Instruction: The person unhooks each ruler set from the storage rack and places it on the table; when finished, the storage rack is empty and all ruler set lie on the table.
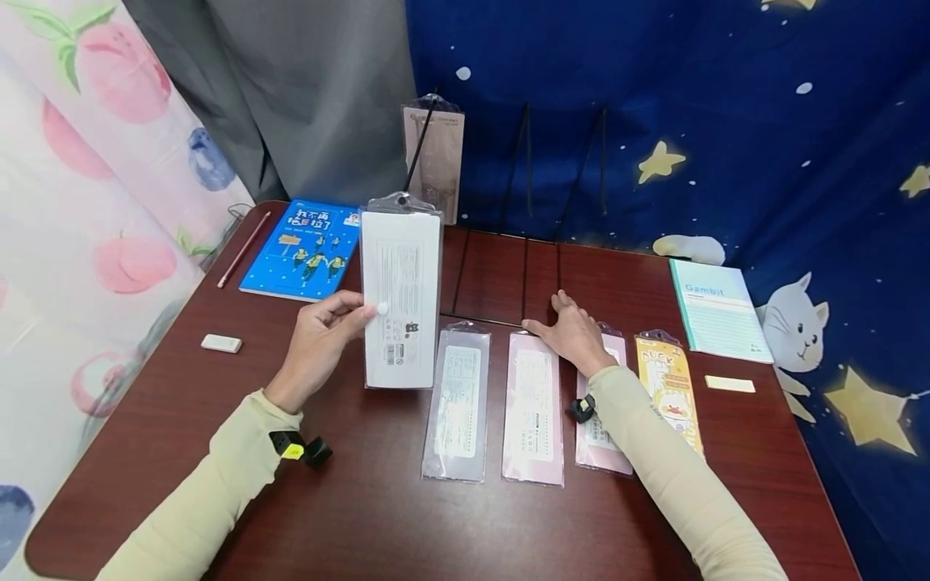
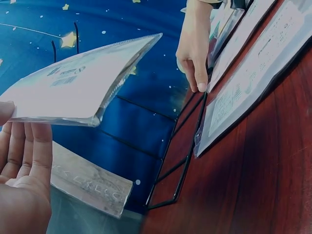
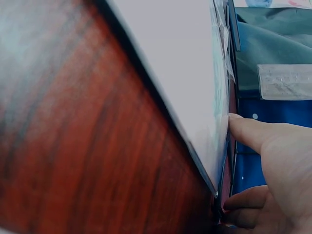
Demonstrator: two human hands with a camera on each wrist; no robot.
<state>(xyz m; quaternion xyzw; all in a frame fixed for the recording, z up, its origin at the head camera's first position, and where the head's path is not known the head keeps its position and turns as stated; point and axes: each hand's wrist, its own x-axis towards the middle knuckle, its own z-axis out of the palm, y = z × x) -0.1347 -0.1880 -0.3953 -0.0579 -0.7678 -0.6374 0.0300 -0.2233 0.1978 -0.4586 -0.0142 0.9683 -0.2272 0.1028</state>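
Note:
My left hand (image 1: 320, 339) pinches a flat white package (image 1: 400, 298) by its side, thumb on the printed back. The package stands upright, its clear hang tab at the tip of the left prong of a black wire rack (image 1: 525, 278); whether the prong passes through the hole I cannot tell. Farther back on that prong hangs another package (image 1: 443, 161). My right hand (image 1: 577, 331), thumb and fingers spread, rests at the rack's front bar, above a pink package (image 1: 534, 411) and another pink package (image 1: 606, 452) partly hidden by my arm.
A grey package (image 1: 458, 411) and a yellow duck package (image 1: 664, 379) also lie on the table. Around them are a blue book (image 1: 305, 250), a pencil (image 1: 243, 250), a white eraser-like block (image 1: 221, 344), a notebook (image 1: 719, 311) and a pale yellow block (image 1: 730, 384). Curtains hang behind.

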